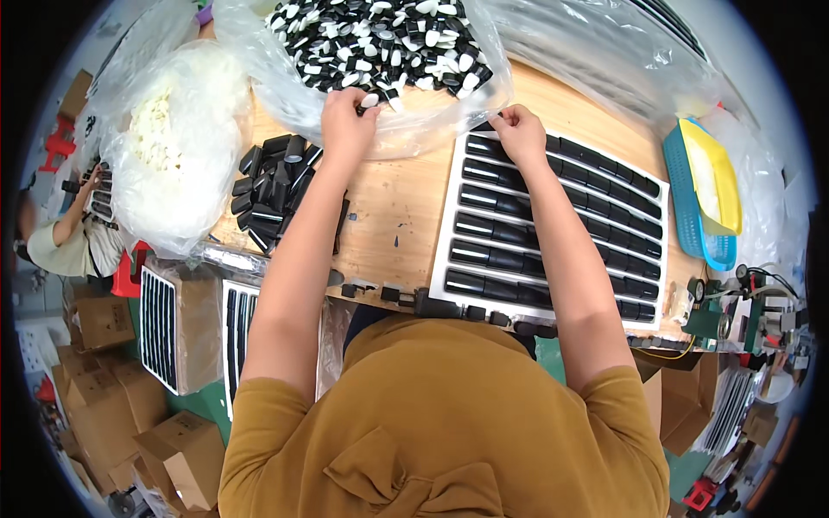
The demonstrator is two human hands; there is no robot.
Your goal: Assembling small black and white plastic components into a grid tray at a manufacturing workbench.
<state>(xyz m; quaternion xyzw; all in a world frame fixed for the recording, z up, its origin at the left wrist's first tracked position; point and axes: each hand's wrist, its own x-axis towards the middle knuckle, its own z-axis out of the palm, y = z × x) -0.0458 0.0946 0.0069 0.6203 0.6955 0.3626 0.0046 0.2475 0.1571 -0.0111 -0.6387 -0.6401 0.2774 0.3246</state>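
My left hand (347, 129) is closed at the near edge of a clear plastic bag (406, 134). In its fingertips is a small black piece with a white oval tip (370, 101). A heap of similar black-and-white pieces (380, 52) fills the bag. Over the far left corner of a white tray (440, 250) my right hand (520, 134) is pinched. What lies between its fingers is mostly hidden; something dark shows there. Rows of glossy black tubes (492, 229) lie in the tray, partly covered by my right forearm.
Loose black tubes (275, 186) are piled left of my left forearm. Farther left sits a bag of cream-coloured pieces (160, 129). Blue and yellow baskets (712, 186) stand at the right, above a green bench device (708, 319). Cardboard boxes (181, 453) stand on the floor. A co-worker (73, 233) is at far left.
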